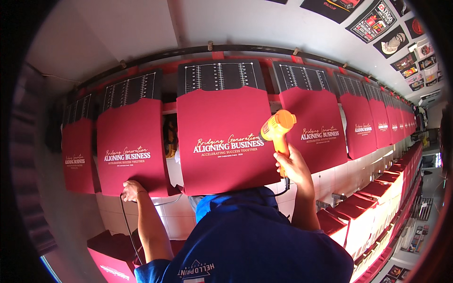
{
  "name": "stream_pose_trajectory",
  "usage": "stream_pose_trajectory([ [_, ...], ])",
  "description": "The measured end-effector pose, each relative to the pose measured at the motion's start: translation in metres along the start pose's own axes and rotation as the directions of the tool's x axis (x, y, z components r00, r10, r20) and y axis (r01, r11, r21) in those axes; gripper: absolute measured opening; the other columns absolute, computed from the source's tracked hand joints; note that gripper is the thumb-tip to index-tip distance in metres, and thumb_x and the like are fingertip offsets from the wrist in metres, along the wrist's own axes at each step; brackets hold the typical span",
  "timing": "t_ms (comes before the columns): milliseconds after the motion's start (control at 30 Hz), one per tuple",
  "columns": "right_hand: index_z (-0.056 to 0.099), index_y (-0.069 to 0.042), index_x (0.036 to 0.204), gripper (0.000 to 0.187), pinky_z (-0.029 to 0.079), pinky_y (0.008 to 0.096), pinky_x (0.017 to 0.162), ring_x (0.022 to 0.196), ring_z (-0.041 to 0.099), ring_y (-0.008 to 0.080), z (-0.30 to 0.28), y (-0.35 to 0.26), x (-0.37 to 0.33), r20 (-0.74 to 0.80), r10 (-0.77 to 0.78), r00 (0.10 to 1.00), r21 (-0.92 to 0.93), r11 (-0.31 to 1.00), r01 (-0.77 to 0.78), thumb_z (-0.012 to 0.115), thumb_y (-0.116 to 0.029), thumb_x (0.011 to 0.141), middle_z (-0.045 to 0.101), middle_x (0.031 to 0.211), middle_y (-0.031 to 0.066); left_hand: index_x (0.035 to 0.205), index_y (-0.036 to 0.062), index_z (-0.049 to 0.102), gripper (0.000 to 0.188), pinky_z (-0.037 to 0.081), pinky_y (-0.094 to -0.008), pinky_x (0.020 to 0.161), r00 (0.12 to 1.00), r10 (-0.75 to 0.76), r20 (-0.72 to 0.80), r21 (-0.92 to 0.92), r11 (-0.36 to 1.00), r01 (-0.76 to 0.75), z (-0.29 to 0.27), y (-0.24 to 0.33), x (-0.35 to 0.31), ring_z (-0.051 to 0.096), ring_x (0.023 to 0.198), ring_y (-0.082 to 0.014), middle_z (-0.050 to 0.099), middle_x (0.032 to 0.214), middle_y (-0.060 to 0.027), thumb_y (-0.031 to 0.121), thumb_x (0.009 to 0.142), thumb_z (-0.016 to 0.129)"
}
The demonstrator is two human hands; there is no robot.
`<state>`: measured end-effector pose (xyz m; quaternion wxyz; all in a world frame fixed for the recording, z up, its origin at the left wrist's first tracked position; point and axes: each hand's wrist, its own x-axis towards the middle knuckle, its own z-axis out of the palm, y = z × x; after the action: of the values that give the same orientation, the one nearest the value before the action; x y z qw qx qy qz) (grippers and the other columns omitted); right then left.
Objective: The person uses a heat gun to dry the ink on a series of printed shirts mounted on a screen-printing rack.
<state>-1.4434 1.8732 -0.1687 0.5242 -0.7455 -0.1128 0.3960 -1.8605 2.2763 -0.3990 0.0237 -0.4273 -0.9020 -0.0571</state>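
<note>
My right hand [296, 166] is wrapped round the handle of a yellow heat gun [279, 123]. Its nozzle points left, over the printed lettering of a dark red T-shirt [222, 113] on a flat board in front of me. My left hand [135, 190] is closed on a black cord [127, 217], by the near edge of another printed red T-shirt [126, 127] to the left. The cord hangs from that hand, and a cord also leaves the base of the heat gun's handle. My left fingertips are partly hidden.
Black boards with white ruled marks [218, 75] carry the shirts in a long row, fixed to a red frame with a dark rail [255, 48] behind. Another row of red shirts [363, 203] stands at the right. A red shirt [111, 252] lies low at the left. Printed pictures [373, 21] cover the wall.
</note>
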Motion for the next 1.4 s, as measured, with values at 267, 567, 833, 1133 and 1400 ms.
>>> stream_pose_trajectory([
  [267, 0.049, -0.003, 0.117, 0.029, 0.052, 0.0256, 0.055, 0.066, 0.057, 0.0083, 0.009, 0.001, 0.006, 0.036, 0.001, 0.999, -0.042, 0.999, 0.000, 0.060, -0.013, 0.092, 0.055, 0.085, 0.0014, 0.107, -0.0200, 0.052, 0.063, 0.057, -0.0478, 0.071, 0.999, -0.008, 0.037, 0.041, 0.999, 0.007, -0.014, 0.003, -0.005, 0.055, 0.099, -0.0441, 0.048, 0.111, -0.0342, 0.040, 0.094, 0.039],
  [567, 0.050, -0.003, 0.113, 0.025, 0.053, 0.0254, 0.055, 0.066, 0.058, 0.0083, 0.013, -0.008, 0.016, 0.061, 0.025, 0.998, -0.087, 0.996, -0.019, 0.060, -0.013, 0.093, 0.055, 0.085, 0.0020, 0.109, -0.0183, 0.049, 0.064, 0.057, -0.0468, 0.074, 0.999, -0.018, -0.042, 0.011, 1.000, 0.018, -0.014, 0.003, -0.009, 0.057, 0.099, -0.0424, 0.049, 0.110, -0.0312, 0.043, 0.093, 0.041],
  [833, 0.049, -0.002, 0.110, 0.024, 0.052, 0.0253, 0.056, 0.066, 0.058, 0.0086, 0.014, -0.018, 0.016, 0.115, 0.073, 0.991, -0.086, 0.994, -0.064, 0.060, -0.015, 0.093, 0.055, 0.084, 0.0023, 0.118, -0.0173, 0.042, 0.068, 0.056, -0.0479, 0.078, 0.987, -0.160, -0.007, -0.199, 0.968, 0.156, -0.022, 0.011, -0.015, 0.058, 0.100, -0.0436, 0.048, 0.114, -0.0325, 0.045, 0.092, 0.040],
  [1133, 0.047, -0.003, 0.122, 0.033, 0.051, 0.0252, 0.054, 0.066, 0.058, 0.0085, 0.025, -0.015, 0.014, 0.138, 0.039, 0.990, -0.166, 0.986, -0.016, 0.060, -0.013, 0.093, 0.055, 0.084, 0.0019, 0.118, -0.0168, 0.042, 0.066, 0.056, -0.0467, 0.079, 0.980, -0.192, -0.044, -0.137, 0.973, 0.185, -0.012, 0.011, -0.007, 0.058, 0.103, -0.0406, 0.048, 0.115, -0.0311, 0.044, 0.093, 0.039],
  [1400, 0.047, -0.004, 0.122, 0.034, 0.051, 0.0250, 0.053, 0.064, 0.057, 0.0087, 0.037, -0.019, 0.014, 0.133, 0.052, 0.990, -0.204, 0.979, -0.024, 0.061, -0.014, 0.092, 0.056, 0.084, 0.0021, 0.118, -0.0151, 0.042, 0.065, 0.056, -0.0465, 0.080, 0.968, -0.247, -0.055, -0.201, 0.952, 0.231, -0.019, 0.014, -0.013, 0.058, 0.102, -0.0399, 0.049, 0.114, -0.0292, 0.044, 0.092, 0.039],
])
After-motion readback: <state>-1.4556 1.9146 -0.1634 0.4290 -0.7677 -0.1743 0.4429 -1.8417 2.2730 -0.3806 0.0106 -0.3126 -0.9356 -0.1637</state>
